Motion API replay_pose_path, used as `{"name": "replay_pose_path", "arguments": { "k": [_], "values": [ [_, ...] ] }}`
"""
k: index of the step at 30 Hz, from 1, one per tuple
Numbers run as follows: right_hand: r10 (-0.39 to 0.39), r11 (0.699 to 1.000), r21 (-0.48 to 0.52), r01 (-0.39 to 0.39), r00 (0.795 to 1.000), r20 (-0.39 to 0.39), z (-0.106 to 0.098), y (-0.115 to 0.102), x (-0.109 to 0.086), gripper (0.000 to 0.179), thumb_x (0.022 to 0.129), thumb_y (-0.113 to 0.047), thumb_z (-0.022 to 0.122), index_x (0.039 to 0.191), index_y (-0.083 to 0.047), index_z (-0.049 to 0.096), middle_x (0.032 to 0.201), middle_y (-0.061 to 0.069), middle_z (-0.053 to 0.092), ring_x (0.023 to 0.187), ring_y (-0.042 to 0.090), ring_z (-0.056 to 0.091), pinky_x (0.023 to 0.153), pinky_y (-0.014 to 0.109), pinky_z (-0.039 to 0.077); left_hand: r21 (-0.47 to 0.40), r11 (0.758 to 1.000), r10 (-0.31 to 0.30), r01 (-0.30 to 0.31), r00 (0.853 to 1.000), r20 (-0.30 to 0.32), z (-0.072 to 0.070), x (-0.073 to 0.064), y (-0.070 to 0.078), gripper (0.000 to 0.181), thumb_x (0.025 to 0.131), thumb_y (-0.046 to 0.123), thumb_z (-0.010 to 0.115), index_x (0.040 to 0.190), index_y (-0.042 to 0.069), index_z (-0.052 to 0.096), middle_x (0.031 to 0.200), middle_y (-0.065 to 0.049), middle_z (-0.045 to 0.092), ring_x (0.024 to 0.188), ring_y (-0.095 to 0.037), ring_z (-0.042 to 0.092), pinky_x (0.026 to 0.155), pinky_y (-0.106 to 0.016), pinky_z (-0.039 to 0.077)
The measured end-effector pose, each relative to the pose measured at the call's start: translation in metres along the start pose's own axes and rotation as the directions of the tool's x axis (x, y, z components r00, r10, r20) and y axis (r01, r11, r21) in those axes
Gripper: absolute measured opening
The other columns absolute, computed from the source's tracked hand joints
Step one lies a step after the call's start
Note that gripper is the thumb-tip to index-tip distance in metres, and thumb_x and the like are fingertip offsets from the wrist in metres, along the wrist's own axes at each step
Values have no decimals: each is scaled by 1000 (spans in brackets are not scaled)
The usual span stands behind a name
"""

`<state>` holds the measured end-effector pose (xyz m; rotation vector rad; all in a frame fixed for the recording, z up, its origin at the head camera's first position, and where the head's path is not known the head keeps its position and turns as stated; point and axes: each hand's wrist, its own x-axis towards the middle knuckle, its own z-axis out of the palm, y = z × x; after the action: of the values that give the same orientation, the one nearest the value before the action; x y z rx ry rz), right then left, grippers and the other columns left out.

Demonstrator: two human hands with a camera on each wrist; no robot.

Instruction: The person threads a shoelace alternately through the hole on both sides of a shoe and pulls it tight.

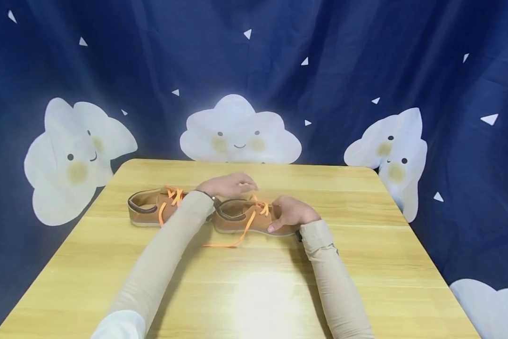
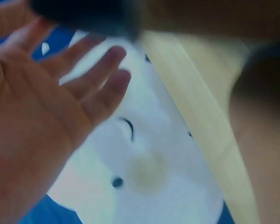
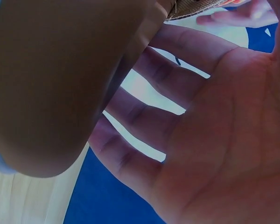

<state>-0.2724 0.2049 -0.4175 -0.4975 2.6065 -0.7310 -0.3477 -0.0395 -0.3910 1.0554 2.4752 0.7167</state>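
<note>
Two brown lace-up shoes with orange laces stand on the table, toes to the right. My right hand [image 1: 294, 212] grips the toe of the right shoe [image 1: 233, 212], thumb on the near side and the other fingers on the far side. In the right wrist view those fingers [image 3: 172, 79] reach to the dark shoe, which hides their tips. Beyond the right shoe, my left hand [image 1: 228, 184] hovers near its laces with loosely bent fingers and holds nothing visible. An orange lace [image 1: 237, 244] trails onto the table. The left shoe [image 1: 145, 214] is partly behind my left forearm.
The light wooden table [image 1: 220, 292] carries both shoes. A dark blue curtain [image 1: 271, 70] with white clouds and small triangles hangs behind the table and at its sides. My left forearm [image 1: 165, 259] crosses in front of the left shoe's toe.
</note>
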Motion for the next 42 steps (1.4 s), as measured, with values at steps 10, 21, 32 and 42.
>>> {"name": "replay_pose_path", "arguments": {
  "k": [10,21,32,42],
  "values": [
    [-53,998,22,52,999,15,2,0,1,51,72,-25,95,113,-3,73,91,8,68,80,18,57,77,33,51,16,1000,-5,4,997,82,13,4,0,23,110,19,48,120,5,64,139,-15,56,131,-29,53,116,-47,44],
    [-1,1000,-10,1,1000,-11,4,-3,1,73,73,-27,94,132,4,64,130,19,69,122,35,64,111,53,48,48,999,24,-21,997,-73,21,2,-6,22,108,17,53,110,2,69,118,-12,67,116,-28,63,108,-45,51],
    [2,1000,2,-2,1000,-4,1,-5,2,53,74,-26,94,117,-6,72,107,8,71,95,21,63,93,41,53,614,785,174,88,919,-353,58,-45,52,39,96,45,69,70,18,60,56,9,45,48,-5,38,42,-21,26],
    [10,1000,19,-9,1000,-18,4,0,2,59,72,-25,95,122,-4,71,119,10,73,110,25,65,109,49,49,807,580,304,108,891,-338,81,-50,63,20,86,27,78,73,17,66,60,8,52,48,-4,30,39,-18,26]
  ]
}}
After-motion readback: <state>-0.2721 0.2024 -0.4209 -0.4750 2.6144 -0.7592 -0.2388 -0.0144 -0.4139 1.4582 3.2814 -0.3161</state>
